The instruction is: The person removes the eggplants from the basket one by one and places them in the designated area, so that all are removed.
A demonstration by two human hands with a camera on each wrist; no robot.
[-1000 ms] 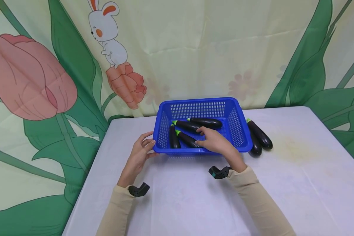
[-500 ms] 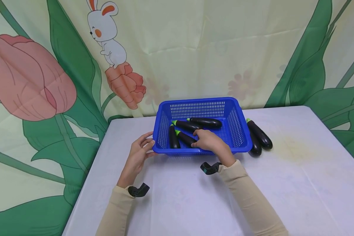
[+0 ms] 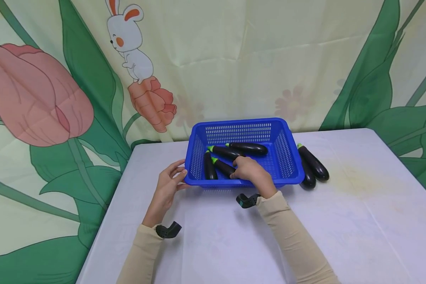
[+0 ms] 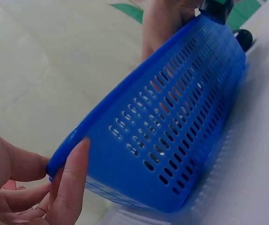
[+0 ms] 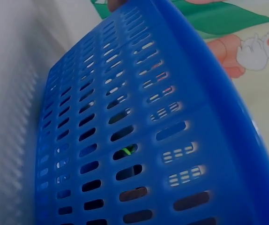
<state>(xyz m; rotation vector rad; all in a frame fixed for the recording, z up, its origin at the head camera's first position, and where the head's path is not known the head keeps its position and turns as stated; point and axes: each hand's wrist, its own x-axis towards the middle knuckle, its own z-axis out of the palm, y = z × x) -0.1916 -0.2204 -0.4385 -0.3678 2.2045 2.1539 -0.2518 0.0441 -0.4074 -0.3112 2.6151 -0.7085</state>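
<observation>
The left hand (image 3: 166,188) pinches the near-left corner of a blue perforated plastic basket (image 3: 206,183); inside, at the near side, the right hand (image 3: 253,170) grips an eggplant (image 3: 223,167) by its blunt end. Glossy, probably firm, light and slippery, it likely holds best mid-body.

12 o'clock from where I stand: creased cream backdrop (image 3: 206,39) | between 9 and 10: big printed pink tulip (image 3: 39,94) | toward 11: printed white rabbit (image 3: 135,47) | 2: tall green printed leaves (image 3: 370,81) | 6: white-covered table (image 3: 213,240), yellowish stain (image 3: 356,181) between 3 and 4 | light: soft, shadows faint
</observation>
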